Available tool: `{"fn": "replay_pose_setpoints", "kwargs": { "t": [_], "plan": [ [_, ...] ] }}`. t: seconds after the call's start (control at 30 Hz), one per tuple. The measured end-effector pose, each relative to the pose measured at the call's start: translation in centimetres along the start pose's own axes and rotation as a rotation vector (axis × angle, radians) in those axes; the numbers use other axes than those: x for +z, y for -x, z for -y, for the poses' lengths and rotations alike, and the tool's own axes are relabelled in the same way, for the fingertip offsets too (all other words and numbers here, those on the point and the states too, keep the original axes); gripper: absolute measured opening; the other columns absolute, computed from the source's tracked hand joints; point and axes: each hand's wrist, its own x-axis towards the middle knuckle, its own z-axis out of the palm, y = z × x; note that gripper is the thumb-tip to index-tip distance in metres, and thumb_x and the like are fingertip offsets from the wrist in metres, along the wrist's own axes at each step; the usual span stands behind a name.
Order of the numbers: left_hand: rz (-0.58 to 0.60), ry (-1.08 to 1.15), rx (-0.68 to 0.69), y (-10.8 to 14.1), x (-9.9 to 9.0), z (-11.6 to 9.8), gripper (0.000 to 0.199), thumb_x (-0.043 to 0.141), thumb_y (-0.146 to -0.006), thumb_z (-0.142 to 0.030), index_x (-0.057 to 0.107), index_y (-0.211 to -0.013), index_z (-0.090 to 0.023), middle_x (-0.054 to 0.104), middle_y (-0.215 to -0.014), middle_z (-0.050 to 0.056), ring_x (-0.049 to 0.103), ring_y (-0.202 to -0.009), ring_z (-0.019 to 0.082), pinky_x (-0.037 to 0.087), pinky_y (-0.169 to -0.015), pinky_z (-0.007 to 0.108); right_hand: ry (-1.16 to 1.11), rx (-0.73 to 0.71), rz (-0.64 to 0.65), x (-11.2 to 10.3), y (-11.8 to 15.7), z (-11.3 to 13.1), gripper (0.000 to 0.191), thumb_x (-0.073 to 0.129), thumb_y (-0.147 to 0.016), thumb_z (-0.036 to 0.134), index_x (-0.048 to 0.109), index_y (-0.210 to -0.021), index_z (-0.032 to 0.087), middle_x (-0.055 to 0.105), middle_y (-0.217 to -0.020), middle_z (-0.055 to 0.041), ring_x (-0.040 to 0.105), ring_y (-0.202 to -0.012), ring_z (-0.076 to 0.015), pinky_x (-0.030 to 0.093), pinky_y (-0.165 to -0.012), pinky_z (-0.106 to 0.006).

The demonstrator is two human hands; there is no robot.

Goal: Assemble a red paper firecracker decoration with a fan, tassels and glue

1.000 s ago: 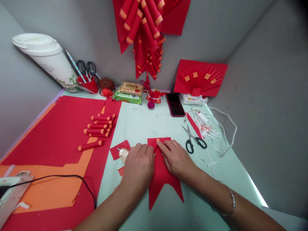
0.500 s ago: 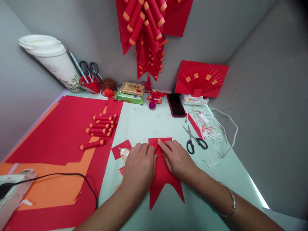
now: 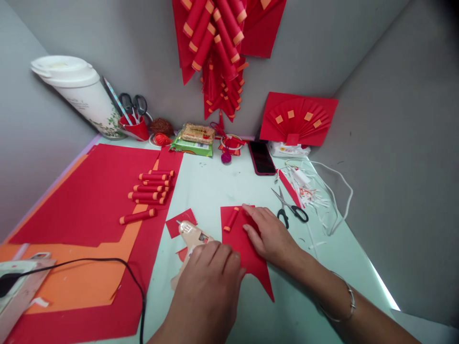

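Note:
A small red paper roll [image 3: 231, 220] with orange ends lies slanted on a red paper piece [image 3: 247, 246] with a notched lower edge. My right hand [image 3: 268, 234] rests on that paper beside the roll, fingers stretched and somewhat apart, holding nothing. Nearer to me, my left hand [image 3: 211, 282] is bent over with its fingers curled together and their tips hidden. It covers part of the paper's left side and overlaps the rear of a cream glue gun [image 3: 191, 235], which lies over a small red paper scrap [image 3: 174, 226]. Whether it touches the gun cannot be made out.
Several finished rolls [image 3: 150, 188] are piled on red and orange sheets at left. Black-handled scissors [image 3: 287, 205] lie right of my right hand. A phone [image 3: 262, 158], white cable [image 3: 347, 191] and paper shreds [image 3: 308, 191] are further back. A black cord [image 3: 122, 262] crosses the left.
My left hand has drawn back toward me, off the paper roll, uncovering it and more of the glue gun. My right hand has shifted slightly right, off the roll.

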Motion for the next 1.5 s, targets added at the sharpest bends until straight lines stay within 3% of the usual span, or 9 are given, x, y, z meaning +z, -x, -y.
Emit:
{"fn": "replay_pose_setpoints", "kwargs": {
  "t": [0.27,0.57,0.8,1.0,1.3,1.5],
  "plan": [
    [-0.053,0.116,0.109,2.3,2.0,0.5,0.022,0.051,-0.088,-0.007,0.066,-0.093,-0.022,0.071,-0.091,0.003,0.058,-0.081,0.024,0.042,-0.081,0.043,0.010,-0.028,-0.010,0.1,1.7,0.9,0.039,0.054,-0.095,0.019,0.054,-0.134,0.014,0.063,-0.122,-0.0167,0.058,-0.112,-0.0301,0.054,-0.096,-0.051],
    [-0.044,-0.084,0.141,0.3,2.0,1.7,0.031,0.041,-0.100,-0.022,0.069,-0.110,-0.011,0.075,-0.110,0.010,0.065,-0.104,0.030,0.037,-0.101,0.050,0.023,-0.019,-0.033,0.5,1.1,0.9,0.037,0.053,-0.095,0.016,0.056,-0.131,0.012,0.065,-0.117,-0.0165,0.058,-0.108,-0.0289,0.054,-0.096,-0.048],
    [-0.083,-0.131,0.129,-0.1,3.4,2.5,0.035,0.044,-0.102,-0.029,0.069,-0.113,-0.009,0.073,-0.119,0.014,0.065,-0.113,0.031,0.040,-0.101,0.051,0.055,-0.065,0.003,1.0,0.9,1.3,0.040,0.049,-0.096,0.015,0.053,-0.136,0.014,0.064,-0.115,-0.0164,0.058,-0.104,-0.0294,0.055,-0.087,-0.047],
    [-0.084,-0.122,0.126,-0.3,3.3,2.6,0.035,0.041,-0.102,-0.028,0.070,-0.111,-0.009,0.074,-0.119,0.014,0.066,-0.111,0.031,0.042,-0.100,0.050,0.098,-0.072,0.032,1.2,0.8,1.2,0.041,0.047,-0.097,0.016,0.052,-0.138,0.013,0.064,-0.112,-0.0167,0.057,-0.101,-0.0299,0.055,-0.081,-0.046],
    [-0.104,-0.090,0.130,-0.4,3.3,2.8,0.030,0.047,-0.099,-0.025,0.069,-0.111,-0.009,0.073,-0.118,0.015,0.065,-0.113,0.032,0.042,-0.101,0.051,0.122,-0.062,0.048,1.4,0.9,1.3,0.042,0.049,-0.096,0.016,0.053,-0.138,0.011,0.063,-0.115,-0.0180,0.056,-0.101,-0.0305,0.056,-0.083,-0.048],
    [-0.252,0.110,0.131,-0.4,1.2,2.4,0.022,0.058,-0.094,-0.025,0.066,-0.111,-0.013,0.074,-0.113,0.011,0.064,-0.109,0.028,0.043,-0.101,0.047,-0.014,-0.060,-0.068,0.1,0.7,1.2,0.040,0.051,-0.097,0.015,0.053,-0.137,0.016,0.064,-0.118,-0.0139,0.057,-0.106,-0.0273,0.053,-0.094,-0.046]
  ]
}}
